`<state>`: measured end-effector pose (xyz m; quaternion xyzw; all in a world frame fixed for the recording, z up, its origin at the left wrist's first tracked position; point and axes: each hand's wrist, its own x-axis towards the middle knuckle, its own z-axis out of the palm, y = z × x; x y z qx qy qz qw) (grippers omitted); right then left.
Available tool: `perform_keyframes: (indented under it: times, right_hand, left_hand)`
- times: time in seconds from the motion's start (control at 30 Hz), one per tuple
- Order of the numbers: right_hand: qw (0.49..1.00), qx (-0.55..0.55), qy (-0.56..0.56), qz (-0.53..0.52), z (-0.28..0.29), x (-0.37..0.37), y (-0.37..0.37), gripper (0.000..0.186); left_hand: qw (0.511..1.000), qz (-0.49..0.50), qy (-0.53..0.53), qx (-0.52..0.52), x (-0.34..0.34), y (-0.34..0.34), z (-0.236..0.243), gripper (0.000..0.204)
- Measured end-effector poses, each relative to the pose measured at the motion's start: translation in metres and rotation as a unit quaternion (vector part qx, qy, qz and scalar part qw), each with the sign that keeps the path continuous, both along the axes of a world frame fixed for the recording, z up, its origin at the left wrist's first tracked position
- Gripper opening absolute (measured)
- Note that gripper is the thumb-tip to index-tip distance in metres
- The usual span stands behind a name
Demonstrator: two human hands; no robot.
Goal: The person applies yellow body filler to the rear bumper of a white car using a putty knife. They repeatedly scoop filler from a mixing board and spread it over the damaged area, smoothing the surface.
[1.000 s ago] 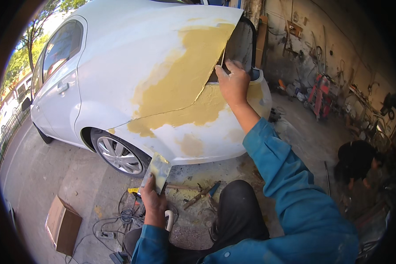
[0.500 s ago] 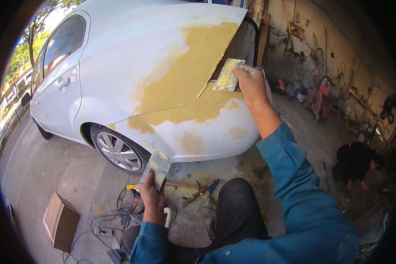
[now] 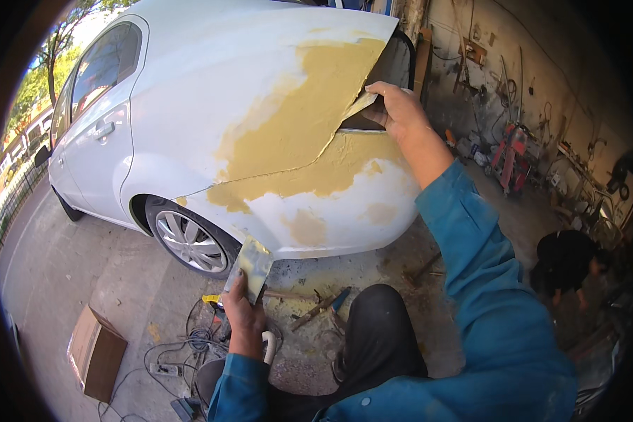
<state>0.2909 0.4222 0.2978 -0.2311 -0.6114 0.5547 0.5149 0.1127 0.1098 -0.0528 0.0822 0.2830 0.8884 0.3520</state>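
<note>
A white car (image 3: 183, 126) stands in front of me, its rear side spread with tan body filler (image 3: 274, 133). My right hand (image 3: 401, 112) pinches a putty spreader (image 3: 361, 105), a thin plate smeared with filler. That spreader is tilted nearly edge-on along the panel edge, by the dark opening (image 3: 390, 70) at the car's rear corner. Lower down, my left hand (image 3: 243, 309) is closed on a second filler-smeared spreader (image 3: 252, 261), held up below the bumper, near the rear wheel (image 3: 190, 239).
A cardboard box (image 3: 97, 354) sits on the floor at left. Tangled cables (image 3: 197, 344) and tools with a blue handle (image 3: 341, 299) lie near my knees. A red machine (image 3: 513, 158) stands by the right wall. Another person (image 3: 566, 264) in dark clothing crouches at far right.
My right hand has moved slightly up, turning its spreader from flat-facing to nearly edge-on against the panel edge. My left hand holds its spreader in the same place.
</note>
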Motion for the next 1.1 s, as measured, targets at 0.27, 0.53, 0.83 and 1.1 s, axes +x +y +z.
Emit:
perform_keyframes:
  times: [0.27, 0.53, 0.83, 1.1]
  right_hand:
    - [0.996, 0.019, 0.079, -0.027, 0.063, 0.001, 0.033, 0.012]
    - [0.969, 0.085, 0.224, -0.055, 0.073, 0.047, 0.045, 0.018]
    - [0.952, 0.269, -0.143, 0.039, -0.198, 0.010, -0.142, 0.015]
    - [0.938, 0.310, -0.147, 0.058, -0.265, -0.028, -0.189, 0.012]
  left_hand:
    - [1.000, -0.005, -0.002, 0.002, -0.001, 0.004, -0.001, 0.036]
    - [1.000, -0.019, 0.018, -0.011, -0.001, 0.003, 0.001, 0.039]
    - [1.000, -0.028, 0.008, 0.002, 0.002, 0.004, -0.002, 0.040]
    - [1.000, -0.017, -0.004, -0.019, 0.006, 0.002, 0.009, 0.034]
